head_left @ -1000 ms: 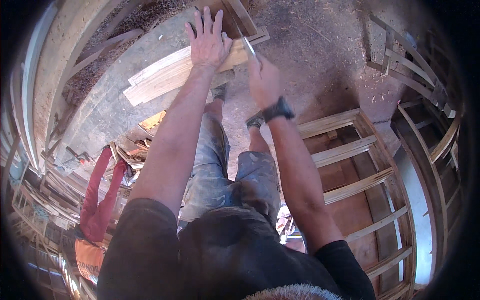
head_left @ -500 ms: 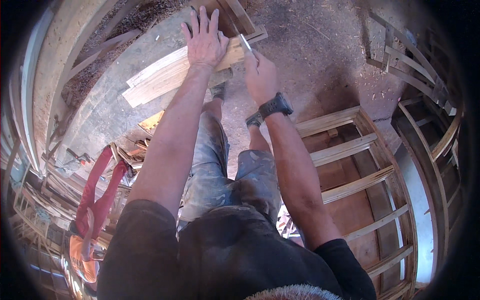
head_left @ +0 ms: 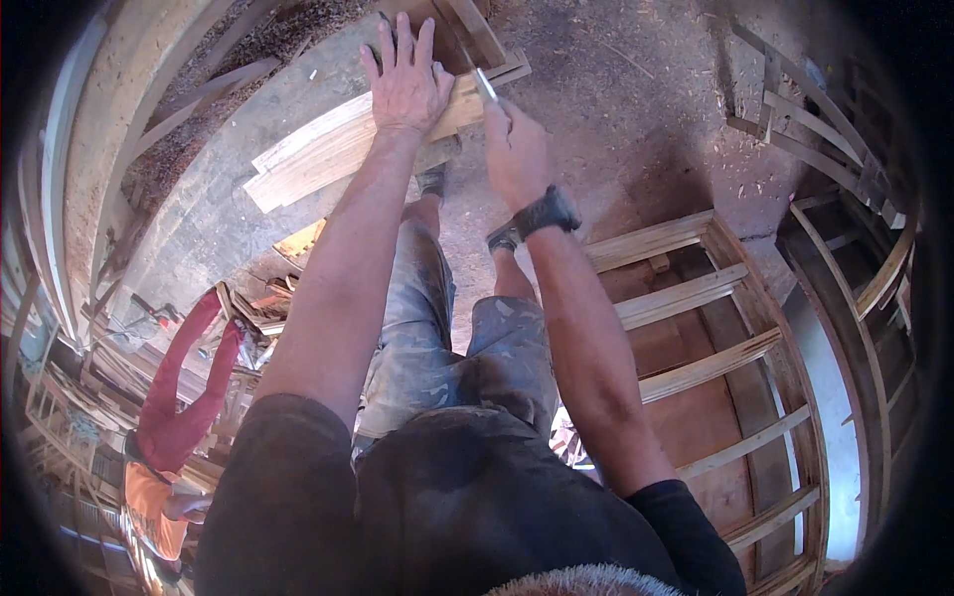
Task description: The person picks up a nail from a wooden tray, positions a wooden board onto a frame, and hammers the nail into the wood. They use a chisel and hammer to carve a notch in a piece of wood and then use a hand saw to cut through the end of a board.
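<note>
My left hand [head_left: 409, 87] lies flat with fingers spread, pressing on the pale wooden boards [head_left: 316, 159] on the work surface. To its right, my right hand [head_left: 519, 154] is wrapped round the handle of a tool that looks like a handsaw [head_left: 484, 83], seen nearly edge-on. A pale metallic part shows just beyond the fist, and its thin blade points away past the boards' right end. The handle is mostly hidden in my fist. Whether the blade touches the wood I cannot tell.
The grey work surface [head_left: 214, 164] curves away to the left. A slatted wooden frame [head_left: 711, 368] stands close on my right, with more curved frames [head_left: 820, 129] beyond. Shavings litter the floor [head_left: 636, 129]. A person in an orange top and red trousers [head_left: 184, 397] bends at lower left.
My right hand and the tool have shifted very slightly left. My left hand and the boards stay put. At lower left the other person has bent or moved a little.
</note>
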Motion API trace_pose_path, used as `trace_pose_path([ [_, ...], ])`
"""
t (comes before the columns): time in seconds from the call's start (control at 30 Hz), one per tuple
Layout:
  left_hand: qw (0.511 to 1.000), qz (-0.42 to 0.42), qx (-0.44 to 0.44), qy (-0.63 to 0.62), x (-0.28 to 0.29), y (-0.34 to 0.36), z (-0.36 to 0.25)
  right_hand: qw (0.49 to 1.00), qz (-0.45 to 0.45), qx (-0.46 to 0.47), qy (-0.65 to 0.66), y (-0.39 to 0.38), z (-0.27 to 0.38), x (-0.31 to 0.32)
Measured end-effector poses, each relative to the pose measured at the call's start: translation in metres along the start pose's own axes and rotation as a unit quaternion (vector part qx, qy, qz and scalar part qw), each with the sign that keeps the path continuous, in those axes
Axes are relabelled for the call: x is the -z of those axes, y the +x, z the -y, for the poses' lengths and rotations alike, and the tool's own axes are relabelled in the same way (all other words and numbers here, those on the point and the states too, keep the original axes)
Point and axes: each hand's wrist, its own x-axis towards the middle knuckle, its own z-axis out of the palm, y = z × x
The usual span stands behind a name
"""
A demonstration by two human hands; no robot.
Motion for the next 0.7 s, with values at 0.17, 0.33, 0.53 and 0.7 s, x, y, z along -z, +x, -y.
trace_pose_path([
  [0.17,1.000,-0.001,0.025,0.005,-0.003,-0.007,0.016,0.993,0.022,-0.079,0.079,-0.130,0.008,0.044],
  [0.33,1.000,0.008,-0.011,0.013,0.003,-0.002,-0.002,0.998,0.023,-0.042,0.050,-0.094,-0.009,0.042],
  [0.53,0.999,0.015,0.018,0.023,-0.005,-0.005,0.011,1.000,0.003,-0.008,0.027,-0.029,0.003,0.005],
  [0.7,1.000,-0.001,0.002,0.017,-0.001,-0.008,0.009,0.995,0.020,-0.062,0.076,-0.151,0.005,0.064],
])
